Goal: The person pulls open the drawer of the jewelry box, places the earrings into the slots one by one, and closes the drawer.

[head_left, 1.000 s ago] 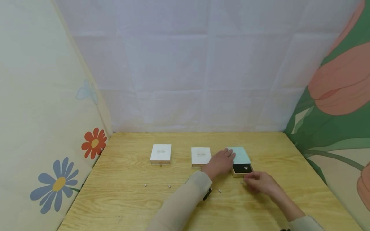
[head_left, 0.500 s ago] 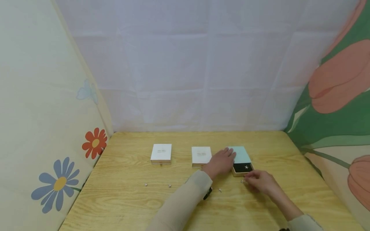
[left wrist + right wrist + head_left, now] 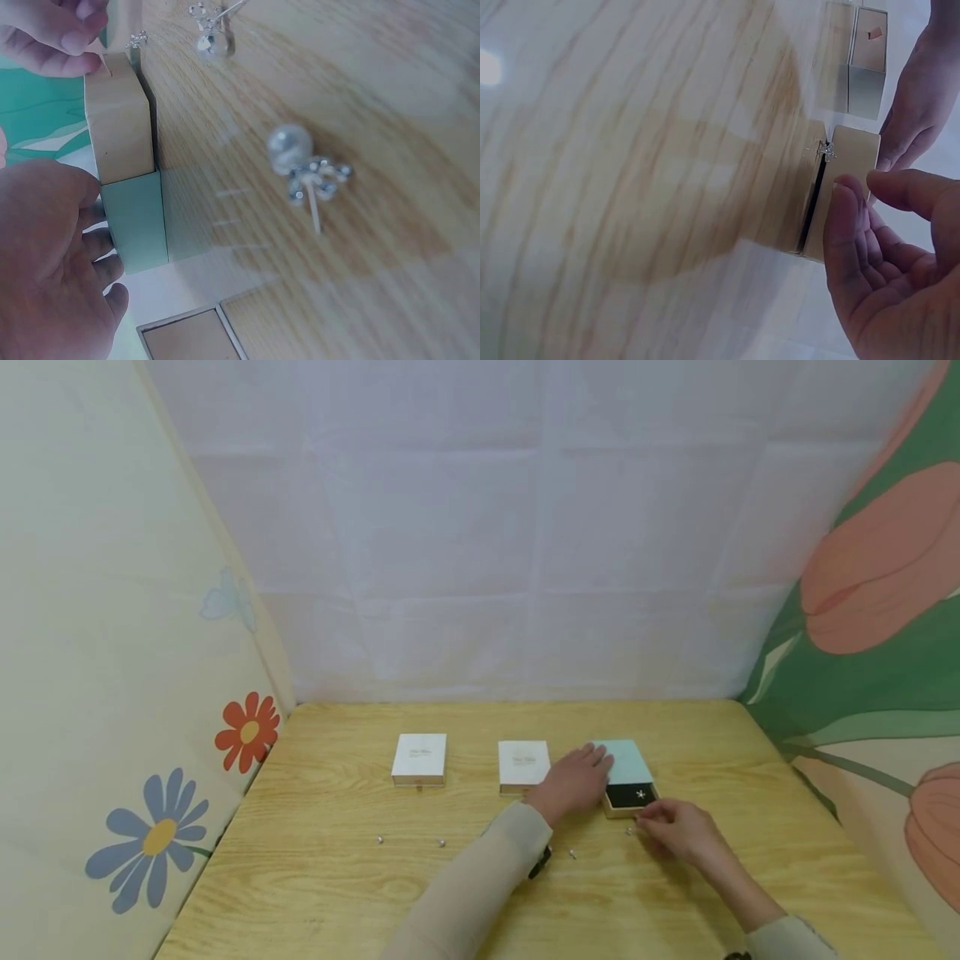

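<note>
A teal jewellery box (image 3: 624, 763) stands at the right with its drawer partly pulled out. On the drawer's black insert (image 3: 621, 795) lies a small silvery flower-shaped piece (image 3: 641, 794). My left hand (image 3: 572, 783) rests along the box's left side, fingers extended over its top edge. With thumb and fingertips, my right hand (image 3: 678, 833) pinches a small pull tab (image 3: 106, 66) at the drawer's front, mostly hidden by the fingers. A pearl earring (image 3: 291, 150) lies on the table near the left wrist; another earring (image 3: 628, 832) sits just in front of the drawer.
Two white boxes, one at the left (image 3: 419, 757) and one in the middle (image 3: 522, 764), stand in the same row. More small earrings lie in front: one left (image 3: 379, 840), one beside it (image 3: 441, 843). The wooden table (image 3: 315, 877) meets a white cloth backdrop (image 3: 435, 552).
Both hands hold nearly the same places as before. The view has shifted very slightly; the drawer stays partly out.
</note>
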